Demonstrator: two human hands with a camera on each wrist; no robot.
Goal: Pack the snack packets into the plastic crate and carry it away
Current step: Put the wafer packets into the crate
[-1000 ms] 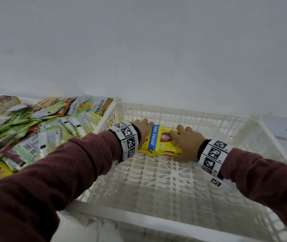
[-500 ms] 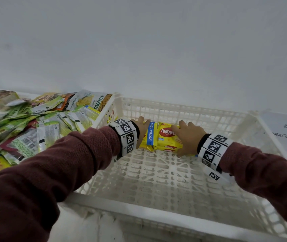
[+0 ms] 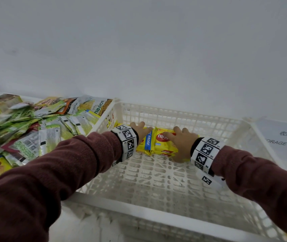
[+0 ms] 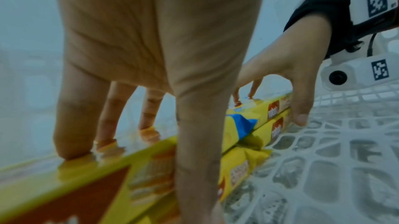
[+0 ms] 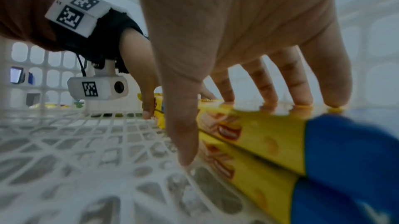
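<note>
Head view is looking evenly lit and soft, no hard shadows, edges bowing from the wide lens. My sleeves (image 3: 43, 180) are smearing at the bottom. Both wrist views are running dim with a blue-grey cast; my left hand (image 4: 151, 40) and right hand (image 5: 237, 31) are sitting out of focus, crate floor (image 5: 86, 159) blurring near the lens.

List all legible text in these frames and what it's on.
"EXTRA": blue band on the yellow wafer packets in the crate.
"nabati": red logos along the packets' edge; the top logo is partly covered by the right hand.
"JACKFRU": cut off, pouch in the pile outside the crate.
"ORAGE AREA": cut off, paper sign.
Other print is too small or blurred to read.
</note>
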